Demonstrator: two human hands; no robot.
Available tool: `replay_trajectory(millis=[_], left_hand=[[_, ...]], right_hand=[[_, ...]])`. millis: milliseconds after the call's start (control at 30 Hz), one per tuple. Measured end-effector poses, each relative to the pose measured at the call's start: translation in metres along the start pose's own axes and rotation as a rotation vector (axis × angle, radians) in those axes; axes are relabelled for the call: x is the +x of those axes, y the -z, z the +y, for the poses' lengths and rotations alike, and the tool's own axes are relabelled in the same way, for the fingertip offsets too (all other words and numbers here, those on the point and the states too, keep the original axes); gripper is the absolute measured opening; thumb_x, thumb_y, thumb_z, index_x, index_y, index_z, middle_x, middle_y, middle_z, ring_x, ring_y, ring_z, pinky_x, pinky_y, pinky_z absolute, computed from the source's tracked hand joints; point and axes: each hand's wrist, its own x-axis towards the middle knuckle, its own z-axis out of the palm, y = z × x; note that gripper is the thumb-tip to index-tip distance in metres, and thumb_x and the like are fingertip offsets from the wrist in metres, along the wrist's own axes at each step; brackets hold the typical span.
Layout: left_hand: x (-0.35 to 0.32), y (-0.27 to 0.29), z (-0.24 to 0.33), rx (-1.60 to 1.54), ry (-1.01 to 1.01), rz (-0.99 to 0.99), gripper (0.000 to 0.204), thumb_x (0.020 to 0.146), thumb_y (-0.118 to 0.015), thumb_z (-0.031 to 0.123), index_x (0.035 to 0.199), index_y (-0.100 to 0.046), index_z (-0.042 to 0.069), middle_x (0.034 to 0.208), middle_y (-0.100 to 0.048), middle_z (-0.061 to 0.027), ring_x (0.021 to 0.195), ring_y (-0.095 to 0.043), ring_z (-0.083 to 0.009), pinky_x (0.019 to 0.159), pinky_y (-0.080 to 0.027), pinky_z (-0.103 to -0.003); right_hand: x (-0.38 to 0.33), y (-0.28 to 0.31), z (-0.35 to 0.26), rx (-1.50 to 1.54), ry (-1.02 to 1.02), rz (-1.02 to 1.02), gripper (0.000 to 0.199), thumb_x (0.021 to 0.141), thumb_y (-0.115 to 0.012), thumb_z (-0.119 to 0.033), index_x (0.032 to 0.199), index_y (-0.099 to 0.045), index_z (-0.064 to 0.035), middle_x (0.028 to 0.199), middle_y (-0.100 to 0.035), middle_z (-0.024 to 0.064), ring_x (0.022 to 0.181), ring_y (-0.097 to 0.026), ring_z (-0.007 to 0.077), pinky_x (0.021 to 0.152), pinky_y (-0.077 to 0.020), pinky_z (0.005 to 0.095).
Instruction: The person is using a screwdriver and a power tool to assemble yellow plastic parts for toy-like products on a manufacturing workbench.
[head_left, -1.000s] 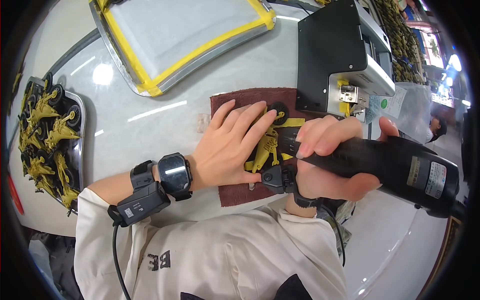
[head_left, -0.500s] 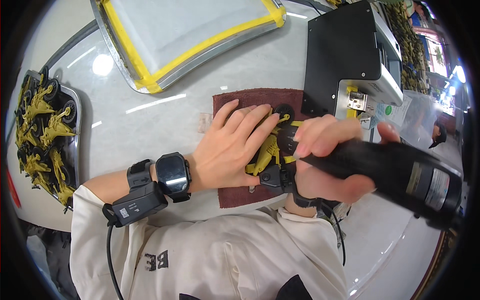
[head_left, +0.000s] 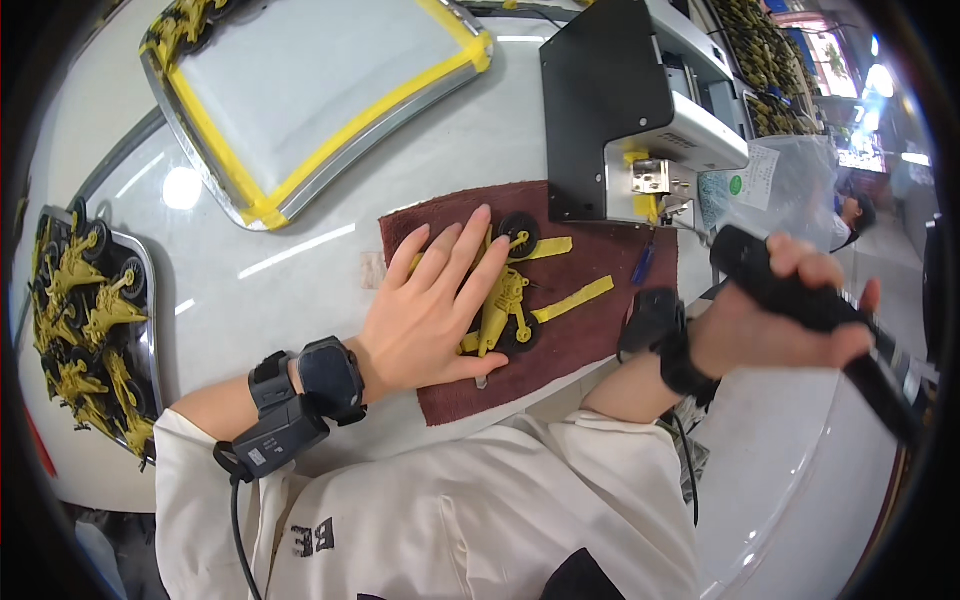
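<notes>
Left hand (head_left: 430, 320) lay flat, pinning the yellow toy motorcycle (head_left: 503, 305) steady on the maroon cloth (head_left: 600, 320); right hand (head_left: 775, 320) gripped the black power tool (head_left: 800, 300), clear of it.

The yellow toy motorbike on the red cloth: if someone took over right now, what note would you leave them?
Left hand: flat on the yellow toy motorbike, pinning it to the dark red cloth.
Right hand: off to the right, gripping a black power tool, clear of the bike.
Done: a tray of similar yellow bikes sits far left.
Left: the yellow-taped tray holds only a few.
</notes>
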Motion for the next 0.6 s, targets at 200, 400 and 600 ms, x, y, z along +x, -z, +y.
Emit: replay_trajectory(millis=[200, 400, 600], left_hand=[[-0.003, 0.002, -0.001, 0.004, 0.009, 0.010, 0.094, 0.065, -0.067, 0.059, 0.136, -0.039, 0.004, 0.143, -0.034, -0.0178, 0.118, -0.044, -0.0320, 0.102, -0.023, -0.048], [0.002, 0.001, -0.002, -0.039, -0.011, -0.007, 0.094, 0.062, -0.069, 0.059, 0.133, -0.041, 0.004, 0.142, -0.036, -0.0138, 0.116, -0.044, -0.0315, 0.100, -0.024, -0.049], [0.000, 0.001, -0.002, -0.054, 0.023, 0.001, 0.097, 0.056, -0.073, 0.059, 0.131, -0.042, 0.005, 0.142, -0.038, -0.0126, 0.117, -0.044, -0.0301, 0.101, -0.024, -0.048]], right_hand=[[-0.006, -0.021, 0.017, -0.180, -0.152, -0.167, 0.052, 0.089, -0.051, -0.050, 0.121, -0.042, -0.0109, 0.065, -0.052, 0.0059, 0.053, -0.048, 0.0164, 0.057, -0.0427, 0.0338], [-0.063, -0.013, -0.021, 0.473, -0.164, -0.435, 0.071, 0.085, -0.062, -0.044, 0.135, -0.026, -0.0079, 0.071, -0.056, 0.0151, 0.052, -0.055, 0.0259, 0.053, -0.0468, 0.0396], [-0.073, -0.032, 0.010, 0.456, -0.291, -0.476, 0.088, 0.082, -0.061, -0.053, 0.136, -0.011, -0.0055, 0.075, -0.057, 0.0174, 0.059, -0.058, 0.0277, 0.057, -0.0490, 0.0397]])
